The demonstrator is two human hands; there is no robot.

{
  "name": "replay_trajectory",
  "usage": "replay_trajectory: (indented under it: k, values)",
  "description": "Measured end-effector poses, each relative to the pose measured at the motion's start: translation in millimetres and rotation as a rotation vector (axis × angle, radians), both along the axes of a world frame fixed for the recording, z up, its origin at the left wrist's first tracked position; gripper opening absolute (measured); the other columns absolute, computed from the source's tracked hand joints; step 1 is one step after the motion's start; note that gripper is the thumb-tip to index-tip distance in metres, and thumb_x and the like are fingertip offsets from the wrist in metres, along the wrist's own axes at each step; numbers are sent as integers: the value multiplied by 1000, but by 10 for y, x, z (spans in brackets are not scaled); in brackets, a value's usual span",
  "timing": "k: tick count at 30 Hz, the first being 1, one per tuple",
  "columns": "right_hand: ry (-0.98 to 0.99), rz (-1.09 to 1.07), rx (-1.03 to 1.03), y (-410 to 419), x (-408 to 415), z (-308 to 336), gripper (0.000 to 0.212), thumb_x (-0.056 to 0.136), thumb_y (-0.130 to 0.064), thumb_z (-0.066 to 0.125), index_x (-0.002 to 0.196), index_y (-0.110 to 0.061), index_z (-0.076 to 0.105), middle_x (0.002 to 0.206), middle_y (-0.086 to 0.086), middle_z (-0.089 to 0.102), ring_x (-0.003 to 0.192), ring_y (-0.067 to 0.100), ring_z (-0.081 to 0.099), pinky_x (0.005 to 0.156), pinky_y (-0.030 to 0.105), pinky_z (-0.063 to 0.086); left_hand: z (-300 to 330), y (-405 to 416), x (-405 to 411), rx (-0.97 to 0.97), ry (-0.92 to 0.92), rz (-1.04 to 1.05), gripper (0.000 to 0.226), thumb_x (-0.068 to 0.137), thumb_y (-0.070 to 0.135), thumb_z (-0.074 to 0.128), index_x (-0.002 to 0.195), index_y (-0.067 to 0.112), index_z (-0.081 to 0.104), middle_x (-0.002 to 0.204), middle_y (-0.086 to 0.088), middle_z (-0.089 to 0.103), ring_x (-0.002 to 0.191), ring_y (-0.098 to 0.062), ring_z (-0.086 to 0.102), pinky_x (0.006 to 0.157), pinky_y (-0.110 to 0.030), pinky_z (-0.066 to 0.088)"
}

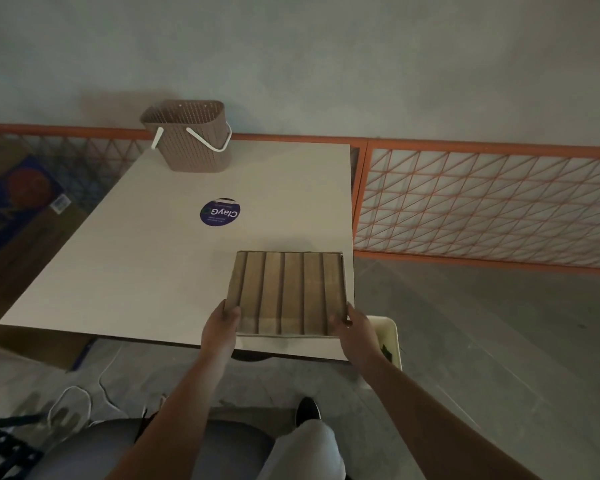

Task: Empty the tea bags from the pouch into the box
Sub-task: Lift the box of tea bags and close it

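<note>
Both hands are on the box (286,292), a flat wooden one with long ribs or dividers running away from the person, sitting at the near right corner of the table (136,265). The left hand (219,329) has its grip on the near left corner, thumb curled over the top edge and fingers hidden under or behind it; the right hand (355,329) has its grip on the near right corner in the same way, fingers wrapped round the edge. Whether the box is resting flat or lifted slightly at the near edge I cannot tell. The pouch of tea bags does not show anywhere in this view, so the emptying has not started, I'd judge; this looks like the step of placing or squaring up the box before anything goes into it. Beyond the grips, toward the middle of the table, lies a round purple sticker (220,212), and far past that, at the back edge, stands a perforated brown basket (191,136) with a white handle. Just right of the right hand, below the table's edge, is a pale bin (392,337). The next move calls for letting go with at least one hand, finding the pouch, which may be in the basket, and bringing it over the box's open side.
</note>
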State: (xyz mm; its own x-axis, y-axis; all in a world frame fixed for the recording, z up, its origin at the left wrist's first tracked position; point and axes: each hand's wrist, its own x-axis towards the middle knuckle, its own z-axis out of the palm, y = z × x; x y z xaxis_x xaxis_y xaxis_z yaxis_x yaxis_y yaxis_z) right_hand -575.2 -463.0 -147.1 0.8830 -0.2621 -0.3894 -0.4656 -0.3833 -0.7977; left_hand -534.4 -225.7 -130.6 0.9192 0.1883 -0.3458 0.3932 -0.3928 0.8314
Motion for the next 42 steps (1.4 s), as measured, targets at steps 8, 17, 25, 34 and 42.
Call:
replay_trajectory:
  k: [8, 17, 25, 34, 42]
  values:
    - [-46, 39, 27, 126, 198, 51, 40, 95, -36, 51, 131, -19, 54, 105, 8, 62, 80, 18, 55, 62, 26, 41, 74, 178, 128, 12, -58, 8, 18, 106, 14, 43, 114, 16, 59, 107, -12, 66, 100, -33, 60, 85, -40, 44]
    - [-96, 139, 37, 457, 979, 208, 29, 96, -29, 53, 121, -18, 59, 109, 7, 63, 86, 13, 59, 58, 15, 39, 68, 610, 794, -125, -108, 159, 23, 103, 8, 49, 118, 12, 66, 108, -13, 67, 105, -29, 61, 91, -38, 43]
    - [-106, 172, 34, 1109, 2139, 57, 35, 94, -24, 56, 128, -14, 56, 120, 9, 58, 98, 19, 60, 77, 23, 43, -16, 1222, 1976, -286, -101, 244, 22, 102, -3, 46, 105, 7, 66, 96, -11, 63, 94, -25, 55, 87, -33, 37]
    - [-18, 203, 34, 1962, 3191, 65, 46, 93, -8, 52, 139, -12, 45, 126, 9, 45, 109, 24, 54, 92, 26, 43, -85, 2091, 3158, -213, -57, 217, 26, 102, 6, 47, 117, 13, 67, 108, -8, 68, 109, -28, 59, 101, -40, 41]
    - [-63, 125, 64, 2480, 3762, -17, 50, 92, 0, 47, 138, -20, 42, 123, 3, 44, 104, 23, 54, 94, 36, 51, -193, 2484, 3846, -183, -65, 213, 30, 103, 13, 45, 127, 14, 63, 124, -12, 65, 123, -36, 57, 105, -43, 41]
